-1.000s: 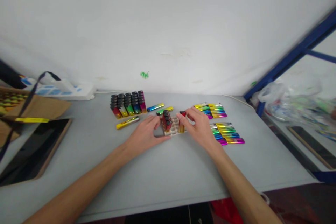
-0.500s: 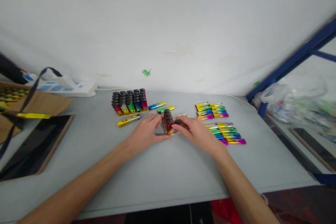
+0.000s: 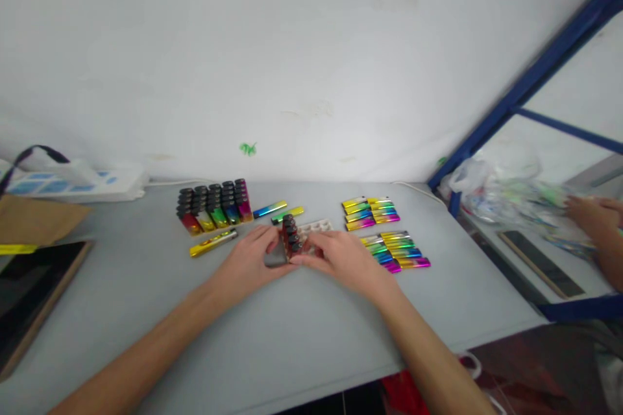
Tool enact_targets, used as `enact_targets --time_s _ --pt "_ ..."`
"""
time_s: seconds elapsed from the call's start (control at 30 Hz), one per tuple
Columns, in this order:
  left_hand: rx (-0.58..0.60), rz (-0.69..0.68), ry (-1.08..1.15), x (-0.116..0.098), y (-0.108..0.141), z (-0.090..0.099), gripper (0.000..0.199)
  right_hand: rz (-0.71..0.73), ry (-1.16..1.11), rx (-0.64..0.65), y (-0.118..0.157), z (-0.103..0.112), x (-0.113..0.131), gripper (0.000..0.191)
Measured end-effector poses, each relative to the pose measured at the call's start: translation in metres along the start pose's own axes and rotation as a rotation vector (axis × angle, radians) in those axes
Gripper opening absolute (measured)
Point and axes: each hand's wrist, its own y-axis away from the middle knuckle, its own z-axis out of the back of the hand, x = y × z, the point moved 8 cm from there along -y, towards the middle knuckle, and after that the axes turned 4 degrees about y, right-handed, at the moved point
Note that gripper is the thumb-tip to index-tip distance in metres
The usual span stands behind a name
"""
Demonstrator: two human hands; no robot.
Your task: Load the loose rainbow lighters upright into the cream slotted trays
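L hand [image 3: 250,261] and R hand [image 3: 341,259] meet at a white tray [image 3: 316,228] near mid surface [image 3: 302,331]. Fingers of both curl partly closed around a short row of red lighters [image 3: 291,240]; if they grip or only touch, cannot tell. Lighters stand upright, black caps up, row running away from the person. Beside: lighter block [image 3: 214,206] at left, flat rows [image 3: 384,233] at right. Front of surface is free up to its edge.

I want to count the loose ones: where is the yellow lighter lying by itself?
In the head view the yellow lighter lies flat on the table, left of centre, just in front of the standing block of lighters and left of the left hand.
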Motion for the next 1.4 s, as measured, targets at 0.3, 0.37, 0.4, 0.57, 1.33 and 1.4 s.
enact_targets --time_s 0.3,0.37,0.4,0.57,1.33,1.4 --pt "0.038 -0.063 -0.010 -0.005 0.001 0.001 0.047 -0.345 0.106 -0.515 0.030 0.066 -0.124 0.030" --pt "0.033 -0.078 0.003 -0.006 0.000 0.001 0.049 -0.412 0.176 -0.423 0.032 0.076 -0.167 0.021" --pt "0.029 -0.081 0.013 -0.006 0.000 0.001 0.049 -0.421 0.202 -0.324 0.028 0.078 -0.187 0.020" --pt "0.020 -0.072 0.045 -0.003 -0.001 -0.002 0.050 -0.371 0.106 0.027 -0.001 0.078 -0.252 0.025" --pt "0.079 -0.033 0.082 -0.007 0.003 -0.005 0.052 -0.252 -0.532 -0.545 -0.002 0.090 -0.167 0.050" --pt "0.080 -0.030 0.068 -0.007 0.003 -0.005 0.051 -0.259 -0.688 -0.631 -0.004 0.081 -0.140 0.043"
